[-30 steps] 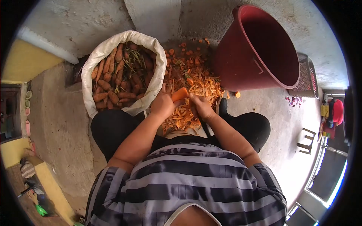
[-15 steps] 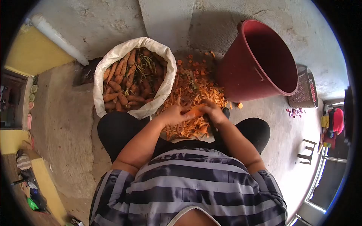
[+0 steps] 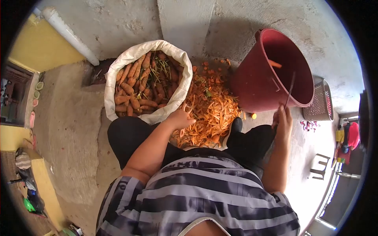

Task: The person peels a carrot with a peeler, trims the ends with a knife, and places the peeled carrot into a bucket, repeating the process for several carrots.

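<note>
My left hand is closed around what looks like a pinkish peeler, partly hidden by the fingers, above a heap of orange carrot peelings. At the front of the red bucket, my right hand grips a knife; its thin blade points up across the bucket's rim. A peeled carrot shows inside the bucket's mouth, apart from the hand. To the left of the peelings stands a white sack with its rim rolled down, full of unpeeled carrots and some green stems.
Behind the bucket on the right is a grey-brown plastic basket, with reddish scraps on the floor before it. A concrete wall rises behind the sack. My black-shod foot is beside the peelings. Cut carrot ends lie near the wall.
My right hand has moved from the peelings over to the bucket, and the knife now shows in it. The carrot has left my hands and is in the bucket's mouth. My left hand stays above the peelings.
</note>
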Demonstrator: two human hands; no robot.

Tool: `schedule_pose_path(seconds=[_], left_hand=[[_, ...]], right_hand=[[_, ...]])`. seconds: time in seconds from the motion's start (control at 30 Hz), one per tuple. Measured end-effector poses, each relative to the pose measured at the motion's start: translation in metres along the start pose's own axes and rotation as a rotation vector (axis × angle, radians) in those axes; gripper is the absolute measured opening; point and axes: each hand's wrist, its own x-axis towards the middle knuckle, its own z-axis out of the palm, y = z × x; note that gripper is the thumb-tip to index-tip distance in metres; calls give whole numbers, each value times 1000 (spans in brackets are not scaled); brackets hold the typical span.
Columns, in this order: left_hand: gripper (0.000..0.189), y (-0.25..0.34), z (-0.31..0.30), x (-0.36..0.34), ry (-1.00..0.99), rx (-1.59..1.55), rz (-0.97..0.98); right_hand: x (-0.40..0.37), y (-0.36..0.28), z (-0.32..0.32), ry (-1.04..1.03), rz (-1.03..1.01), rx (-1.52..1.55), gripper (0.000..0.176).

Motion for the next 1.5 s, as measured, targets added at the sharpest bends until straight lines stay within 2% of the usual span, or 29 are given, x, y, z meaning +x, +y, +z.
schedule_pose_path(seconds=[0.07, 0.13, 0.17, 0.27, 0.3, 0.4, 0.43, 0.47, 0.53, 0.57, 0.6, 0.63, 0.67, 0.7, 0.73, 0.77, 0.8, 0.87, 0.93, 0.97, 1.0, 1.07, 1.1, 1.2, 1.23, 1.33, 1.4, 1.43, 1.5], left_hand=[[43, -7, -2, 5, 22, -23, -14], [42, -7, -5, 10, 17, -1, -35], [42, -5, -8, 11, 22, -26, -24], [43, 0, -15, 12, 45, -110, 10], [40, 9, -23, 8, 30, -60, -40], [40, 11, -38, 14, -19, -85, -126], [43, 10, -49, 16, -32, 9, -209], [47, -6, -56, 18, 132, 115, -210], [65, -37, -71, 22, 467, 319, -252], [53, -60, -83, 22, 577, 386, -251], [36, -73, -101, 20, 684, 175, -384], [32, -62, -123, 7, 708, -166, -618], [33, -105, -122, 18, 716, 145, -594], [33, -123, -130, 14, 408, 598, -643], [36, -129, -133, 5, 528, 325, -743], [39, -215, -117, 34, 441, 475, -791], [42, -231, -114, 27, 349, 573, -754], [42, -232, -118, 26, 266, 518, -745], [41, -205, -125, 17, 229, 554, -706], [39, -243, -115, 36, 211, 591, -725], [38, -227, -121, 30, 199, 573, -734], [36, -180, -135, 10, 175, 537, -753], [35, -211, -133, 18, 270, 459, -741], [31, -191, -141, 8, 455, 414, -771], [31, -193, -146, 7, 381, 499, -711], [29, -148, -152, -8, 609, 329, -499], [27, -114, -154, -22, 726, 200, -340], [27, -108, -155, -24, 752, 136, -275], [25, -83, -153, -33, 790, -66, -100]], right_hand=[[-21, 23, -11, 95, -98, -680, 50], [-42, 30, -17, 109, 101, -882, 48], [-45, 39, -25, 52, 255, -903, 44], [-55, 66, -39, 90, 228, -853, 43], [-57, 69, -35, 89, 159, -940, 44], [-60, 26, -1, -48, 67, -953, 50], [-57, 17, 8, -64, 87, -986, 56], [-51, 14, 12, -91, 134, -954, 57], [-42, 12, 18, -142, 229, -890, 58], [-38, 23, 12, -123, 162, -846, 52], [-35, 32, 6, -113, 150, -855, 50], [-34, 40, -1, -98, 137, -862, 47], [-34, 48, -8, -81, 127, -867, 45], [-35, 59, -17, -1, 103, -853, 41], [-37, 71, -25, 84, 79, -837, 38], [-43, 82, -33, 166, 63, -825, 34], [-49, 91, -41, 209, 71, -864, 33], [-56, 104, -52, 291, 80, -940, 32], [-57, 97, -51, 284, 206, -995, 33], [-55, 93, -52, 249, 273, -1020, 34], [-54, 92, -53, 209, 342, -1045, 35], [-51, 99, -56, 173, 313, -1144, 35], [-49, 102, -58, 157, 297, -1191, 35], [-47, 98, -53, 215, 319, -1260, 34], [-47, 98, -55, 214, 324, -1254, 34], [-49, 93, -59, 225, 305, -1264, 33], [-50, 80, -58, 267, 234, -1304, 33], [-49, 84, -64, 345, 105, -1295, 31], [-42, 73, -62, 328, 18, -1103, 27]])
